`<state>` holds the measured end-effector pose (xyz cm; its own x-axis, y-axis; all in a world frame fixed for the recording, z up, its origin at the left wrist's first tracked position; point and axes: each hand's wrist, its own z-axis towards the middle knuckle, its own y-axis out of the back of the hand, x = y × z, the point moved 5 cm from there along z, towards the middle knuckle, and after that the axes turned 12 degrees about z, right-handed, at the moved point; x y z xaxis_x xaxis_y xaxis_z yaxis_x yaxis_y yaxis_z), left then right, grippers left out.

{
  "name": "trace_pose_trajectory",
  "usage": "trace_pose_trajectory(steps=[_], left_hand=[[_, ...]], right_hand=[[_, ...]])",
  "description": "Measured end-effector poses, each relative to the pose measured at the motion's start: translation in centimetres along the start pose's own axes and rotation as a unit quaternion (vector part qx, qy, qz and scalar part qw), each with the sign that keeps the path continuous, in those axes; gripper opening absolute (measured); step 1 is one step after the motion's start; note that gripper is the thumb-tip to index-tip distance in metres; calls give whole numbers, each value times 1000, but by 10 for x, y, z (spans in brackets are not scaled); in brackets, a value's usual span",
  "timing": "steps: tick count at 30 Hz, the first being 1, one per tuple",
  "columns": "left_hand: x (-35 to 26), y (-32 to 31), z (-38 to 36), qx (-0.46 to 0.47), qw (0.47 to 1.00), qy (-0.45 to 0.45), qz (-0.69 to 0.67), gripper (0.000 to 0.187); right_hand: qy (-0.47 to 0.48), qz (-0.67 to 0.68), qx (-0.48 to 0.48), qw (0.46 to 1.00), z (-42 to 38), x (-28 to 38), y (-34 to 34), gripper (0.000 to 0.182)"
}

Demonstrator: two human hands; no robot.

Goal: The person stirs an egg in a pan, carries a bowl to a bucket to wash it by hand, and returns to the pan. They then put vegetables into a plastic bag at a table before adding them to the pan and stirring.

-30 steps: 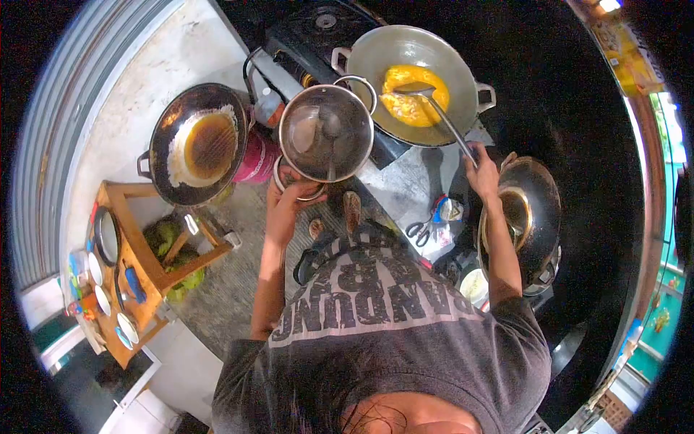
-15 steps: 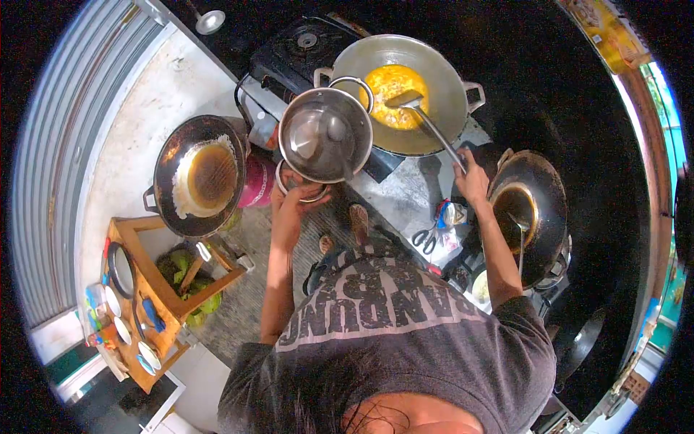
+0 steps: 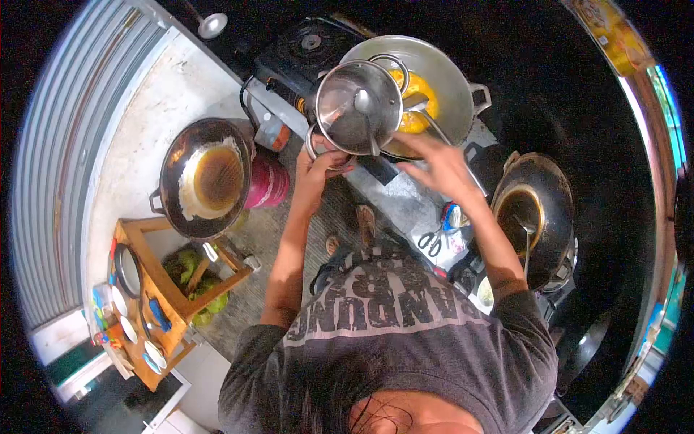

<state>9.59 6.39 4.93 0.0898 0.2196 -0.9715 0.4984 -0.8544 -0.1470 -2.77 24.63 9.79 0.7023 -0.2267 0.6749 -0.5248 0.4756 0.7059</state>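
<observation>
My left hand [image 3: 322, 168] grips a loop handle of a steel pot [image 3: 334, 90], holding it tilted beside and partly over a large wok [image 3: 452, 69]. What looks like a ladle [image 3: 363, 103] lies inside the pot, its handle toward the near rim. Yellow-orange food [image 3: 418, 124] sits in the wok. A spatula [image 3: 473, 179] rests in that food, its handle running out beneath my right hand [image 3: 437, 168]. That hand is open, fingers stretched toward the pot's near rim and apart from the pot as far as I can see.
On the left, a dark wok [image 3: 173, 155] with brown liquid stands above a pink container [image 3: 269, 184]. Another dark wok [image 3: 553, 217] with a ladle is at right. Scissors [image 3: 431, 242] lie on the counter. A wooden table [image 3: 163, 318] holds dishes at lower left.
My right hand has let go of the spatula and moved left toward the pot. My left hand has carried the pot right and up, so it now covers part of the wok.
</observation>
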Motion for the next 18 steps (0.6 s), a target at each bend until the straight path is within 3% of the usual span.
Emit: trace_pose_trajectory(steps=[4, 7, 10, 13, 16, 18], left_hand=[[3, -8, 19, 17, 1000, -16, 10, 11], [8, -11, 30, 26, 1000, 1, 6, 12], [9, -16, 38, 34, 999, 9, 35, 11], [10, -17, 45, 41, 998, 2, 48, 10], [14, -16, 51, 55, 998, 7, 31, 10], [13, -19, 49, 54, 998, 9, 29, 11]], right_hand=[[-9, 22, 56, 998, 20, -15, -35, 40], [20, 50, 12, 998, 23, -28, -36, 29], [47, 98, -56, 993, 20, -44, -36, 20], [-26, 128, -125, 984, 19, -75, -35, 20], [-94, 222, -237, 941, 23, -82, -24, 17], [-94, 237, -294, 921, 29, -83, -23, 16]])
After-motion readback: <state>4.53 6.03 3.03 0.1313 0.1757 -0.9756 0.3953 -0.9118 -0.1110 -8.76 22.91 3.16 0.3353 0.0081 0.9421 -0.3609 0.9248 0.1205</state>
